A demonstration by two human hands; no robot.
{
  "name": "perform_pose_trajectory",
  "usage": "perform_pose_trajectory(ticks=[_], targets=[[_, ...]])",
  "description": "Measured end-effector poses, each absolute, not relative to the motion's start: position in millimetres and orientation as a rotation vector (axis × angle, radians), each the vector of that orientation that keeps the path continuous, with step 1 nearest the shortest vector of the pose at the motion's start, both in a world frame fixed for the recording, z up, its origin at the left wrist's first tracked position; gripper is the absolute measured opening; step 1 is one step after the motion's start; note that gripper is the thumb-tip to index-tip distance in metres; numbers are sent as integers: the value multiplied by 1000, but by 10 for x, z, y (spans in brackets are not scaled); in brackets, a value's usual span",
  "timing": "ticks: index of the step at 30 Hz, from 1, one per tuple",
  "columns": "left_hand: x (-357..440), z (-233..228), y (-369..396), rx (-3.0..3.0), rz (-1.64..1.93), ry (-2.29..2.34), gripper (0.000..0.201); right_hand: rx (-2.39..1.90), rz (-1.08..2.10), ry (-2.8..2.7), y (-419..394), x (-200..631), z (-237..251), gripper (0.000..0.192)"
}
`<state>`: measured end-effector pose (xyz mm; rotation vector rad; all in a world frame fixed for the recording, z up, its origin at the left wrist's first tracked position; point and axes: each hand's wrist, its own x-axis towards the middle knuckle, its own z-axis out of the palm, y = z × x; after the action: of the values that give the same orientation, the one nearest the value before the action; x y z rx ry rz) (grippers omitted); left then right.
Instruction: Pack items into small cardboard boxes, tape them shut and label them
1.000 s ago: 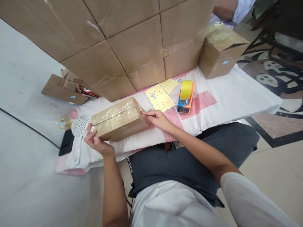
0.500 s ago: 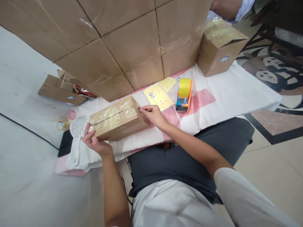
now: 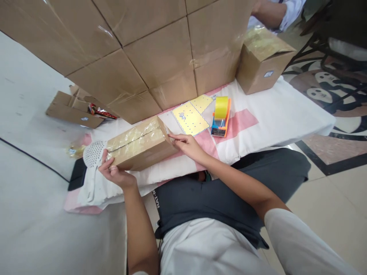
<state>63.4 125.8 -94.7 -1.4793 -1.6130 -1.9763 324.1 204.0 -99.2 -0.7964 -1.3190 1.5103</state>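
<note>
On both ends of the taped box (image 3: 139, 144) — left hand (image 3: 114, 173) gripping, right hand (image 3: 186, 144) touching.

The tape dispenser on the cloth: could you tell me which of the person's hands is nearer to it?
Right. The right hand is just left of the tape dispenser; the left hand grips the box's far end.

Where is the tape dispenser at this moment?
In the head view the tape dispenser lies on the white and pink cloth, right of the yellow dotted sheet and beyond the right hand, untouched.

Oblong brown cardboard box (image 3: 140, 145), top seam under glossy clear tape, flat on the white-and-pink cloth (image 3: 258, 114).
</note>
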Motion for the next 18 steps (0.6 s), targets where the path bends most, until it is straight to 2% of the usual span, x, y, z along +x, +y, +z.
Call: perform_pose_trajectory(ticks=[5,9,10,11,14,15,16,18], targets=[[609,-939,1254,-1500,-2055,-1570,15,-793,1617,-1190,2070,3136,-1055,44],[580,-936,1257,-1503,-2169,-1534,15,-888,1410,-1369,2191,3195,-980,31],[571,-930,1260,-1517,-2184,-1531,15,-884,1349,-1479,2224,3242,-941,33],[563,-921,1263,-1535,-2185,-1541,14,-853,1299,-1604,2252,3291,-898,43],[552,-870,1270,-1540,-2148,-1629,15,-648,1177,-1966,2282,3377,-777,112],[554,-851,1271,-1529,-2153,-1666,16,-604,1129,-2045,2271,3372,-751,130],[558,-834,1271,-1516,-2174,-1697,16,-589,1077,-2095,2252,3351,-736,139],[574,-823,1266,-1492,-2214,-1738,19,-612,973,-2125,2201,3285,-730,147]])
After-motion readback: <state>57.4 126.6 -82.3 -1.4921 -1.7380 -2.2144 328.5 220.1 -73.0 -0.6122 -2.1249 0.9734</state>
